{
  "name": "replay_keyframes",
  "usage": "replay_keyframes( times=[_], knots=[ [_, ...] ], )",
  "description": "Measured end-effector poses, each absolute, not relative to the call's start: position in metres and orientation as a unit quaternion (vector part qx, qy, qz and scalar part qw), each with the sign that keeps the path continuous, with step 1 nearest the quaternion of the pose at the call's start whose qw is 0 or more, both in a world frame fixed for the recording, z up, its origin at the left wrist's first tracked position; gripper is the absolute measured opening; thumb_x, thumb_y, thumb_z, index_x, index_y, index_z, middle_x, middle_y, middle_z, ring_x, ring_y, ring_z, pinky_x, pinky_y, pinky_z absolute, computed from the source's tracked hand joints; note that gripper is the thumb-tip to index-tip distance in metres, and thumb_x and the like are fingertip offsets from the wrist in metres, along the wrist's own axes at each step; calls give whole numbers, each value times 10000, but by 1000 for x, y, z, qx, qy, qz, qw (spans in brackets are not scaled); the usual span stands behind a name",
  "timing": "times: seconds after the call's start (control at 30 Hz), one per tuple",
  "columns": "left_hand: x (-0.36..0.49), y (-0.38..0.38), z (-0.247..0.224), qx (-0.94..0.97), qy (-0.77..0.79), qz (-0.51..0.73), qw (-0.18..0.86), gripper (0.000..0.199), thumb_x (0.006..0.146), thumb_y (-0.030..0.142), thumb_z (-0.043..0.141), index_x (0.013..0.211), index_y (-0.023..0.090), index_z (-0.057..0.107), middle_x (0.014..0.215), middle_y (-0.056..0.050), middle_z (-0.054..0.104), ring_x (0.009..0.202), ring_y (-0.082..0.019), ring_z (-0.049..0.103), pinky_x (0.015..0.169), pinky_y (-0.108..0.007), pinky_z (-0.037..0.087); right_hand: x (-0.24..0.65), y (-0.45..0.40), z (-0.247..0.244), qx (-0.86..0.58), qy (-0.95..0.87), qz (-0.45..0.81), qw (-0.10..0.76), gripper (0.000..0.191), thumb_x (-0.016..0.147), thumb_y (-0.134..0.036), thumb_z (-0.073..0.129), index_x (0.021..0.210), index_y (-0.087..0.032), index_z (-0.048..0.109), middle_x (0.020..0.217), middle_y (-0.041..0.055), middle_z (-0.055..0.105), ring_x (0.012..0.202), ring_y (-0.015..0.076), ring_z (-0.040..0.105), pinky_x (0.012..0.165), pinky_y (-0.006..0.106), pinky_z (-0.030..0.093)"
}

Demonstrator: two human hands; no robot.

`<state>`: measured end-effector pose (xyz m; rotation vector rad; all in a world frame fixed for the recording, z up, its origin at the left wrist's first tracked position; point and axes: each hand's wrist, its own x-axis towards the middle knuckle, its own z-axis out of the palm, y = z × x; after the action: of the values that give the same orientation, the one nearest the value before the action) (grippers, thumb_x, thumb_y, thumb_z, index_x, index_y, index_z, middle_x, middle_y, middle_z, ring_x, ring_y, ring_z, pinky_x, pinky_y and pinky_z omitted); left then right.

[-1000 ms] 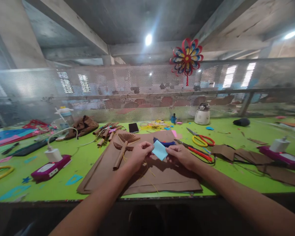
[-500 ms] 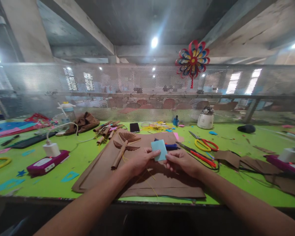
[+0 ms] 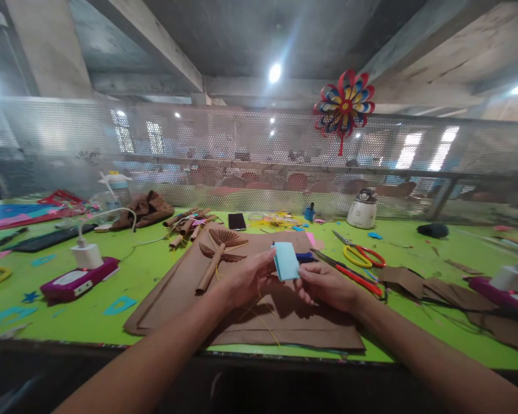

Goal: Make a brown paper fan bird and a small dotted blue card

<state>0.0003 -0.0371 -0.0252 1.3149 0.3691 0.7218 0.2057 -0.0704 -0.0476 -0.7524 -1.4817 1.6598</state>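
Note:
A small folded piece of light blue paper (image 3: 287, 261) is held up above a stack of brown paper (image 3: 168, 293). My left hand (image 3: 251, 277) grips its left edge, with the fingers partly hidden behind the sheet. At the lower right corner, my right hand (image 3: 328, 284) pinches the paper between thumb and fingers. To the left on the stack lies a dragonfly-like brown paper figure (image 3: 213, 264) with a rolled body, pleated wings and yellow string. A blue-handled tool (image 3: 304, 257) is partly covered by the light blue paper.
Red-handled scissors (image 3: 358, 279) and scissors with yellow and red handles (image 3: 358, 255) lie right of the stack. Rolled brown paper pieces (image 3: 185, 227), a phone (image 3: 236, 221), brown scraps (image 3: 440, 290) and a purple power strip (image 3: 80, 280) sit on the green table (image 3: 155, 267).
The light blue paper has turned and now shows a folded left edge. My left thumb has shifted off its front face to the side. Both hands stay over the brown stack.

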Motion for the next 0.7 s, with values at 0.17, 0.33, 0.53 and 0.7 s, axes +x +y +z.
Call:
replay_keyframes(
  times=[0.17, 0.33, 0.53, 0.7],
  knots=[
    [-1, -46, -21, 590, 102, 310, 739, 431, 787, 362, 646, 1164, 172, 563, 1177, -140, 595, 1015, -221, 592, 951, -367, 383, 207, -68, -56, -235, -588, 685, 361, 347, 838, -452, 589, 766, -113, 606, 691, 50, 638, 567, 114, 604, 559, 246, 458],
    [2, -52, -19, 605, 101, 314, 725, 653, 719, 293, 727, 1297, 183, 445, 1159, -153, 589, 897, -208, 625, 874, -373, 434, 203, -69, -57, -249, -602, 686, 322, 357, 809, -482, 613, 834, -126, 598, 712, 42, 645, 558, 115, 607, 572, 255, 467],
    [6, -44, -26, 595, 169, 355, 701, 468, 680, 287, 763, 1081, 137, 572, 1048, -116, 600, 907, -182, 585, 813, -297, 459, 202, -72, -52, -289, -622, 663, 300, 412, 836, -492, 566, 805, -86, 630, 702, 72, 642, 578, 122, 605, 578, 258, 452],
    [6, -41, -27, 584, 214, 387, 681, 598, 659, 270, 771, 1184, 179, 500, 1129, -135, 557, 926, -208, 584, 730, -314, 499, 209, -72, -42, -370, -616, 582, 379, 255, 791, -373, 659, 839, -125, 628, 726, 32, 612, 556, 84, 544, 521, 218, 423]
  ],
)
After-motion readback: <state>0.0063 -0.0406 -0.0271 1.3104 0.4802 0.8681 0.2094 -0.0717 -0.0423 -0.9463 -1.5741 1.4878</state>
